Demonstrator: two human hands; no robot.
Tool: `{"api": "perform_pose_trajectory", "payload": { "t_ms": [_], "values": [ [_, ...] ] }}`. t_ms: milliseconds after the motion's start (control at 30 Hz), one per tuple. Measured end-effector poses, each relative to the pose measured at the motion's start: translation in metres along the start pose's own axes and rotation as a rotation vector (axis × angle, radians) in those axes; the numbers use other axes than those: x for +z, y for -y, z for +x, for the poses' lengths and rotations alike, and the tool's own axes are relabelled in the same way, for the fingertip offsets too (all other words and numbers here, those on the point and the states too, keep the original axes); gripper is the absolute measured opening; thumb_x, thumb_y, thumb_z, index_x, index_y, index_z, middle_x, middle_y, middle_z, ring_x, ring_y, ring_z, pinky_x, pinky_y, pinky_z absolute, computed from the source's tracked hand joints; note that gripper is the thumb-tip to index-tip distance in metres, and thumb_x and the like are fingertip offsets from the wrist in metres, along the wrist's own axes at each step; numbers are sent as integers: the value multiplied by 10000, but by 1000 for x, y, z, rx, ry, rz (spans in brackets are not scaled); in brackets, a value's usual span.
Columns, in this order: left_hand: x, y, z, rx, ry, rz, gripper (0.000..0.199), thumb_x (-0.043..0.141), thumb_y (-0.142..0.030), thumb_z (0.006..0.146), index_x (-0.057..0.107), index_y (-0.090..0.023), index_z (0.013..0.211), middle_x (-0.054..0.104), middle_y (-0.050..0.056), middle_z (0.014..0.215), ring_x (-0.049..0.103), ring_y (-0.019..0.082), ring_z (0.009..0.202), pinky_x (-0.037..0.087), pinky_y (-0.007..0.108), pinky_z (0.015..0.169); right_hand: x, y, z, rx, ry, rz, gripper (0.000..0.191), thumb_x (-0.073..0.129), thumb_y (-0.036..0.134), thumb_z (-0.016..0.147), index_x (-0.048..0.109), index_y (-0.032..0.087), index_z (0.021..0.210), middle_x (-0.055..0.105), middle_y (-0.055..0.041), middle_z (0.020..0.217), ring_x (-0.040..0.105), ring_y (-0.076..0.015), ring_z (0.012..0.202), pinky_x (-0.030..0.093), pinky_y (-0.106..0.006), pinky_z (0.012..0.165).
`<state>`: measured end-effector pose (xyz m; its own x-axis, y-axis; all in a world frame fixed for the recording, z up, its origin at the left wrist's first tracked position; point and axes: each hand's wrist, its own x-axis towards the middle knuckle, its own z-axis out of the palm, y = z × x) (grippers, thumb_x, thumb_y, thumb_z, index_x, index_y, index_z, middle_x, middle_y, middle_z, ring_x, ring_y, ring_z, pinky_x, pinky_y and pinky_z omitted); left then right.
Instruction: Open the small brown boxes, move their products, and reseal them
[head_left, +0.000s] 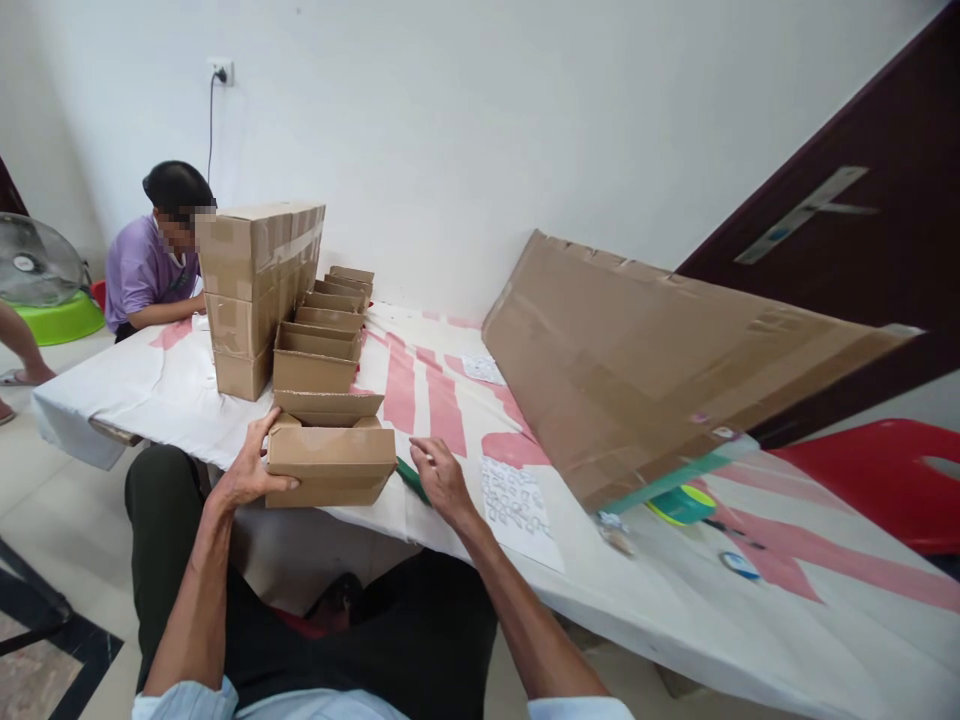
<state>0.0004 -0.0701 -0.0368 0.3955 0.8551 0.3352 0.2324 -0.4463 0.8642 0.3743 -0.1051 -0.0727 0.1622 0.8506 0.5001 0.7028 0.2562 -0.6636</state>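
A small cardboard box [330, 465] with its top flaps partly raised is at the table's near edge. My left hand [255, 465] grips its left end, thumb on the front face and fingers behind. To the right of the box, my right hand [441, 478] is apart from it, fingers curled close together over a dark green object [411, 480]; what the fingers hold is too small to make out. Behind the box stands a row of open cardboard boxes [316, 358].
Stacked closed boxes [244, 300] stand at the left, near a person in purple [146, 265]. A large cardboard sheet [660, 370] leans on the right. Printed paper [517, 505], a teal bowl [684, 503] and a tape roll [739, 566] lie on the table [637, 590].
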Motion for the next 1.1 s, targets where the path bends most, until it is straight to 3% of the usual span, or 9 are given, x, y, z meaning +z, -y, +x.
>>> {"api": "perform_pose_trajectory", "payload": {
  "t_ms": [100, 300, 433, 533, 633, 733, 800, 900, 1100],
  "values": [
    [-3, -3, -1, -27, 28, -40, 1216, 929, -581, 682, 272, -342, 1676, 275, 142, 1698, 306, 445, 1553, 422, 612, 1198, -11, 41, 22, -105, 54, 144, 428, 507, 545, 1034, 716, 219, 1218, 705, -123, 1209, 666, -273, 1148, 571, -430, 937],
    [-9, -4, -4, -77, 61, -140, 1092, 799, -686, 788, 282, -335, 1684, 285, 125, 1734, 310, 441, 1572, 444, 570, 1190, -17, 96, 32, -198, 219, 193, 270, 657, 395, 968, 733, 235, 1172, 726, -71, 1093, 682, -248, 1029, 565, -434, 932],
    [-10, -3, -4, -78, 48, -137, 1077, 713, -772, 808, 310, -294, 1684, 280, 130, 1750, 284, 440, 1589, 432, 561, 1205, -21, 103, 25, -249, 169, 205, 148, 661, 306, 961, 725, 240, 1078, 721, -56, 1048, 688, -234, 1004, 564, -407, 924],
    [-10, -4, -4, -69, 0, -143, 927, 538, -798, 909, 393, -271, 1657, 314, 108, 1750, 280, 414, 1602, 351, 554, 1267, -27, 108, 17, -312, 128, 172, 72, 655, 243, 961, 703, 248, 1014, 711, -44, 990, 686, -228, 954, 565, -384, 866],
    [-10, -8, -4, -116, -16, -165, 821, 426, -770, 973, 427, -292, 1640, 347, 90, 1742, 313, 404, 1593, 365, 583, 1251, -33, 113, 4, -414, 102, 103, 70, 640, 193, 964, 680, 249, 955, 687, -43, 937, 673, -223, 909, 563, -370, 824],
    [-11, -10, -3, -92, 1, -164, 893, 587, -750, 907, 422, -272, 1644, 352, 109, 1735, 302, 416, 1593, 349, 578, 1265, -32, 112, -15, -539, 84, 6, 99, 635, 164, 959, 680, 250, 936, 689, -57, 948, 666, -231, 927, 562, -382, 835],
    [-13, -10, -3, -88, 43, -168, 1016, 725, -722, 817, 382, -272, 1661, 324, 126, 1741, 310, 441, 1582, 420, 572, 1222, -28, 108, -28, -577, 94, -67, 111, 640, 154, 950, 686, 251, 924, 696, -67, 961, 661, -241, 943, 561, -397, 847],
    [-15, -11, -3, -117, 101, -154, 1139, 843, -657, 731, 319, -308, 1680, 293, 133, 1740, 338, 463, 1560, 530, 563, 1120, -20, 102, -42, -548, 114, -147, 99, 656, 170, 939, 694, 253, 902, 701, -81, 979, 642, -260, 954, 552, -422, 859],
    [-17, -16, -4, -126, 115, -101, 1221, 915, -570, 685, 277, -307, 1692, 289, 144, 1726, 375, 441, 1540, 549, 537, 1111, -17, 104, -37, -527, 149, -156, 99, 692, 257, 954, 672, 249, 857, 704, -86, 984, 633, -269, 956, 527, -429, 867]
  ]
}}
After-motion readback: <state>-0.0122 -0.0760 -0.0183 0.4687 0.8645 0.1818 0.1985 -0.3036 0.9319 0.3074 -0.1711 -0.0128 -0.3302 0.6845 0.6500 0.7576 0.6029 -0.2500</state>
